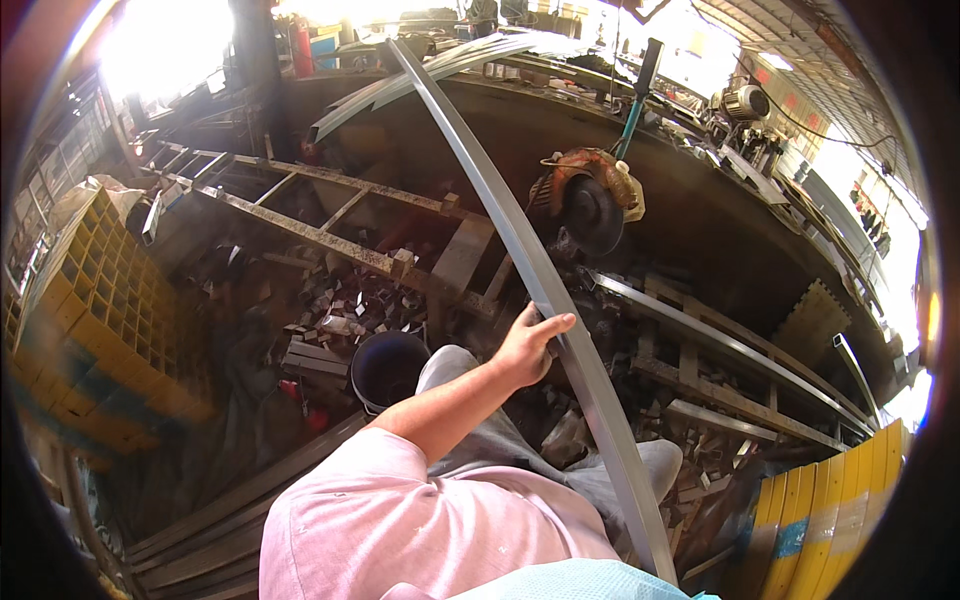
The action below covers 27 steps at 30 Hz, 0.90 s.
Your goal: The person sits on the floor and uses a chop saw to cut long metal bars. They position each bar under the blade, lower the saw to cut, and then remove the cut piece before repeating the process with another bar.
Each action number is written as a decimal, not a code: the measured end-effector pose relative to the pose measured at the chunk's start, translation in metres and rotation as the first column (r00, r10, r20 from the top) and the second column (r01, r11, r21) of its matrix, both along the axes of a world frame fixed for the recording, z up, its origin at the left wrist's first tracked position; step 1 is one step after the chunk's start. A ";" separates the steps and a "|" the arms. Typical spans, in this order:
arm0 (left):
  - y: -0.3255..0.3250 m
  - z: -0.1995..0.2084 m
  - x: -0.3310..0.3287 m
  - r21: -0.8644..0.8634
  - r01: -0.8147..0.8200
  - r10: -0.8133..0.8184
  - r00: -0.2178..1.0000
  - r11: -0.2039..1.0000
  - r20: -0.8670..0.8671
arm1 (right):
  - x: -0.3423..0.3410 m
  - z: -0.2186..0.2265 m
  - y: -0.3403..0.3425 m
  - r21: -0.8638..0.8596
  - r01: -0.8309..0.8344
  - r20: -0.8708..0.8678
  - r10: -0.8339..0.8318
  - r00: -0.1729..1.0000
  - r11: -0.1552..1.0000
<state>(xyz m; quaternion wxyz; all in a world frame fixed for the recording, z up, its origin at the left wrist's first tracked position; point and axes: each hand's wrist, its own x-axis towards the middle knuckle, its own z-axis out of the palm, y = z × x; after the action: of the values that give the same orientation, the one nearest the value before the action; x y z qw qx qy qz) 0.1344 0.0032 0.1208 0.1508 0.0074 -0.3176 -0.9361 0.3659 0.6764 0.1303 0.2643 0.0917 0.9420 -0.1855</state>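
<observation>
One long grey metal bar [592, 385] slants across my view, from close beside me up to the left part of the counter [725, 185]; I cannot tell whether its far end rests there. My left hand [524, 348] wraps the bar partway along, thumb across the top; my right is out of sight. Good handling probably means gripping near the balance point, clear of the dark disc [594, 215]. I can read no brand or label, even on the yellow tubes [862, 480].
</observation>
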 end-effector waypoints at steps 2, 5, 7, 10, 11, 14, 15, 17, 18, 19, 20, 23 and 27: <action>0.005 -0.007 -0.014 0.004 0.029 -0.029 0.998 1.000 0.054 | 0.017 -0.023 0.025 -0.151 0.014 -0.059 -0.023 0.998 0.988; 0.002 -0.015 -0.030 0.003 0.015 -0.016 0.995 1.000 0.101 | 0.023 -0.016 0.006 -0.163 0.018 -0.015 -0.021 1.000 0.986; -0.004 -0.012 -0.040 0.007 0.043 -0.044 0.996 0.999 0.077 | 0.015 0.006 -0.029 -0.074 0.033 0.075 -0.027 0.997 0.997; -0.013 -0.002 -0.061 0.012 0.030 -0.031 0.995 0.999 0.095 | 0.014 -0.015 -0.027 -0.205 0.002 0.031 0.005 1.000 0.979; -0.020 -0.003 -0.072 0.014 0.038 -0.039 0.995 0.999 0.087 | 0.013 -0.018 -0.032 -0.214 0.034 0.045 -0.025 0.999 0.976; -0.048 -0.003 -0.105 -0.031 -0.019 0.022 0.994 0.999 0.104 | -0.010 -0.005 -0.084 -0.291 0.048 0.029 -0.041 0.999 0.956; -0.057 0.001 -0.114 -0.037 -0.009 0.013 0.994 0.999 0.109 | -0.015 0.004 -0.103 -0.311 0.034 0.007 -0.033 0.999 0.950; -0.083 0.003 -0.132 -0.059 0.011 -0.003 0.991 0.998 0.130 | -0.031 0.029 -0.143 -0.330 0.001 -0.012 -0.005 1.000 0.944; -0.089 0.010 -0.139 -0.065 -0.001 0.011 0.988 0.998 0.152 | -0.034 0.049 -0.163 -0.324 -0.011 -0.027 0.002 1.000 0.946; -0.101 0.006 -0.149 -0.061 0.003 0.006 0.989 0.998 0.150 | -0.039 0.068 -0.185 -0.325 -0.027 -0.034 0.017 0.999 0.945; -0.112 0.003 -0.161 -0.057 0.011 -0.003 0.990 0.998 0.142 | -0.043 0.087 -0.208 -0.322 -0.044 -0.044 0.031 0.999 0.946; -0.144 0.011 -0.191 -0.068 0.046 -0.040 0.996 0.997 0.080 | -0.057 0.130 -0.265 -0.320 -0.085 -0.066 0.067 0.996 0.944; -0.178 0.026 -0.219 -0.068 0.105 -0.103 0.994 0.992 0.038 | -0.087 0.130 -0.286 -0.283 -0.263 -0.162 0.225 0.961 0.922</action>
<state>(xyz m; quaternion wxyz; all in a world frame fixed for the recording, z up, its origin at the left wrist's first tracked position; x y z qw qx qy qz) -0.0844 -0.1746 0.1464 0.0963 0.0019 -0.3526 -0.9308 0.2793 0.3907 0.2605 0.2358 -0.0800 0.9214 -0.2983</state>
